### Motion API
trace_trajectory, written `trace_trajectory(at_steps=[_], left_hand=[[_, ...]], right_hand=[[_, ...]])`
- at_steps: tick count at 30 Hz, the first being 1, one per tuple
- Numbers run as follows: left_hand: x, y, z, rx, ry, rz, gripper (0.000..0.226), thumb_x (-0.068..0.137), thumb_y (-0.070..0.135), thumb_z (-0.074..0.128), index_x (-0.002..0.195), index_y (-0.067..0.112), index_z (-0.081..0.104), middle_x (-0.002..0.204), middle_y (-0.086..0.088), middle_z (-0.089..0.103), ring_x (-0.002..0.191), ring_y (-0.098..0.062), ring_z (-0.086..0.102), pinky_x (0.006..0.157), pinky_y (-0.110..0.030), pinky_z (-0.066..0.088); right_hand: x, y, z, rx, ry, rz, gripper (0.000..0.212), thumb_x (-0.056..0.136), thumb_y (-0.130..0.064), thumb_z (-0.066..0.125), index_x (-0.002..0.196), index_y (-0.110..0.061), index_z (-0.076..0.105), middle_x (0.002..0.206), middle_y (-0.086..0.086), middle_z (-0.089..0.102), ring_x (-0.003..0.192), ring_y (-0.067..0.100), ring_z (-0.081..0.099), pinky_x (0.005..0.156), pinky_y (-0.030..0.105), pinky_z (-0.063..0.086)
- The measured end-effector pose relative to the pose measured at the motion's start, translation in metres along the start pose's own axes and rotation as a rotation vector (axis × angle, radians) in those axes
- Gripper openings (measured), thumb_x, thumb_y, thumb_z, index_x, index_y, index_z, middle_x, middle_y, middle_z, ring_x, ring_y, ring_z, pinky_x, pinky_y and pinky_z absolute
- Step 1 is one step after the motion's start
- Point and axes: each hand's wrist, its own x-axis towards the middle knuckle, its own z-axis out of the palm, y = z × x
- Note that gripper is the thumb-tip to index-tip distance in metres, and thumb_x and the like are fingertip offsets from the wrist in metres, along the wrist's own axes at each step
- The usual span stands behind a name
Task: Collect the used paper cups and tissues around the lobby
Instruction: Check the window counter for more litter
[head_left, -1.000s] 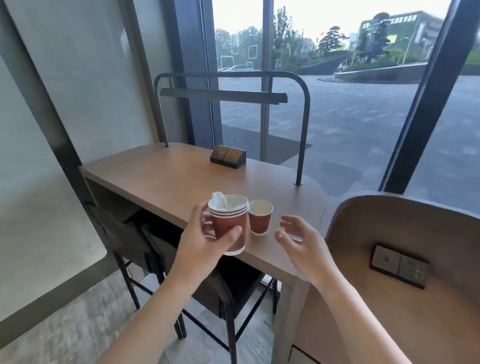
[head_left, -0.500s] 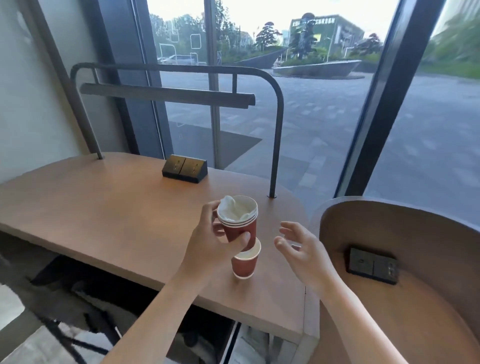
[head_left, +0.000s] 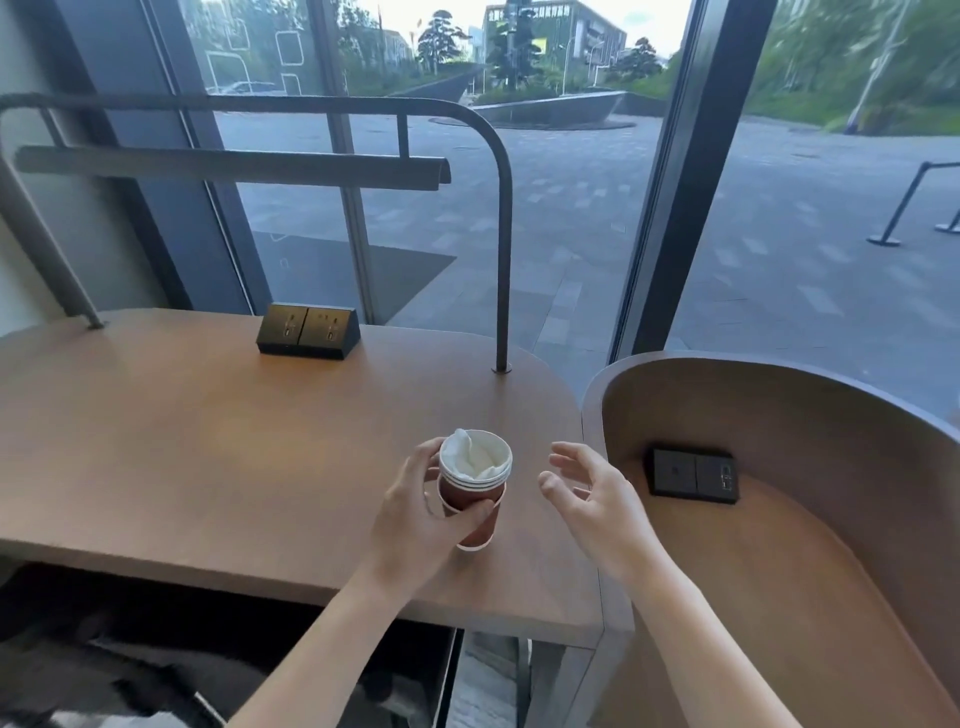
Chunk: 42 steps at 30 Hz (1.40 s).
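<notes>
Now nested: tissue-stuffed cup stack (head_left: 474, 480), grasped by left hand (head_left: 415, 525), seated inside last lone cup (head_left: 480, 532) on bench (head_left: 208, 441). Right hand (head_left: 592, 499) released at three o'clock. Ready to lift away.

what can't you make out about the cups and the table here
Head view:
- How many cups are in the cup stack: the left hand covers its side.
- What lies under the tissue: it fills the top cup.
- The table beyond the left frame edge: cut off.
</notes>
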Motion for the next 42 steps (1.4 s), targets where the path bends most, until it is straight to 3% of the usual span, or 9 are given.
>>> trace_trajectory(at_steps=[4, 7, 10, 13, 18, 21, 25, 32, 42], left_hand=[[-0.004, -0.004, 0.004, -0.001, -0.016, 0.010, 0.073, 0.063, 0.047, 0.089, 0.126, 0.045, 0.053, 0.122, 0.017, 0.067, 0.108, 0.011, 0.060, 0.076, -0.007, 0.049], [-0.008, -0.004, 0.007, 0.006, -0.006, 0.021, 0.070, 0.068, 0.039, 0.093, 0.125, 0.044, 0.052, 0.121, 0.017, 0.066, 0.108, 0.016, 0.057, 0.075, -0.005, 0.048], [-0.013, -0.002, 0.008, 0.018, 0.012, 0.023, 0.068, 0.061, 0.058, 0.086, 0.117, 0.053, 0.048, 0.118, 0.022, 0.064, 0.108, 0.018, 0.056, 0.075, -0.006, 0.048], [-0.016, -0.003, 0.010, 0.016, 0.008, 0.013, 0.069, 0.065, 0.047, 0.092, 0.117, 0.055, 0.047, 0.119, 0.022, 0.064, 0.108, 0.018, 0.056, 0.078, -0.009, 0.047], [-0.018, -0.015, 0.016, 0.023, -0.026, -0.037, 0.090, 0.062, 0.042, 0.095, 0.135, 0.045, 0.043, 0.123, 0.029, 0.057, 0.112, 0.009, 0.057, 0.089, -0.025, 0.049], [-0.015, -0.015, 0.019, 0.039, -0.020, -0.076, 0.076, 0.064, 0.033, 0.095, 0.124, 0.044, 0.051, 0.111, 0.030, 0.062, 0.109, -0.002, 0.063, 0.086, -0.016, 0.044], [-0.004, -0.006, 0.005, -0.030, 0.099, -0.090, 0.063, 0.067, 0.025, 0.095, 0.117, 0.031, 0.058, 0.103, 0.027, 0.067, 0.098, -0.002, 0.068, 0.087, -0.022, 0.052], [-0.013, 0.012, -0.061, -0.114, 0.292, -0.144, 0.069, 0.058, 0.048, 0.084, 0.120, 0.033, 0.057, 0.112, 0.018, 0.071, 0.095, 0.005, 0.068, 0.084, -0.026, 0.056], [-0.189, 0.011, -0.165, 0.132, 0.874, -0.403, 0.058, 0.074, 0.034, 0.091, 0.124, 0.032, 0.061, 0.111, 0.015, 0.074, 0.096, 0.006, 0.069, 0.078, -0.009, 0.051]], right_hand=[[-0.006, 0.001, -0.001, 0.000, 0.006, 0.008, 0.046, 0.091, -0.040, 0.064, 0.134, -0.028, 0.055, 0.124, -0.014, 0.065, 0.118, 0.001, 0.058, 0.104, 0.032, 0.047], [-0.011, 0.005, 0.000, 0.000, 0.008, 0.015, 0.046, 0.090, -0.042, 0.064, 0.134, -0.030, 0.056, 0.123, -0.015, 0.065, 0.118, 0.001, 0.058, 0.104, 0.032, 0.047], [-0.015, 0.008, -0.002, -0.016, 0.000, 0.022, 0.046, 0.090, -0.041, 0.064, 0.134, -0.030, 0.055, 0.123, -0.016, 0.065, 0.118, 0.000, 0.057, 0.104, 0.033, 0.047], [-0.017, 0.010, -0.004, -0.020, -0.003, 0.024, 0.046, 0.091, -0.041, 0.064, 0.134, -0.029, 0.055, 0.124, -0.015, 0.065, 0.119, 0.001, 0.057, 0.104, 0.033, 0.047], [-0.020, 0.013, -0.005, -0.028, -0.010, 0.030, 0.047, 0.091, -0.042, 0.064, 0.135, -0.030, 0.054, 0.126, -0.015, 0.064, 0.119, 0.001, 0.056, 0.104, 0.031, 0.046], [-0.019, 0.013, -0.006, -0.031, -0.011, 0.027, 0.047, 0.090, -0.043, 0.064, 0.135, -0.031, 0.054, 0.125, -0.017, 0.064, 0.119, -0.001, 0.056, 0.104, 0.033, 0.047], [-0.013, 0.003, -0.005, -0.038, -0.023, -0.011, 0.049, 0.091, -0.045, 0.063, 0.136, -0.030, 0.053, 0.127, -0.017, 0.063, 0.120, 0.000, 0.056, 0.106, 0.034, 0.046], [0.019, -0.040, 0.032, -0.023, -0.163, -0.173, 0.048, 0.090, -0.043, 0.065, 0.135, -0.031, 0.054, 0.127, -0.018, 0.063, 0.118, 0.000, 0.057, 0.104, 0.031, 0.047], [-0.033, -0.131, 0.180, 0.022, -0.776, -0.621, 0.044, 0.089, -0.043, 0.063, 0.131, -0.031, 0.057, 0.123, -0.017, 0.064, 0.117, 0.005, 0.059, 0.098, 0.028, 0.047]])
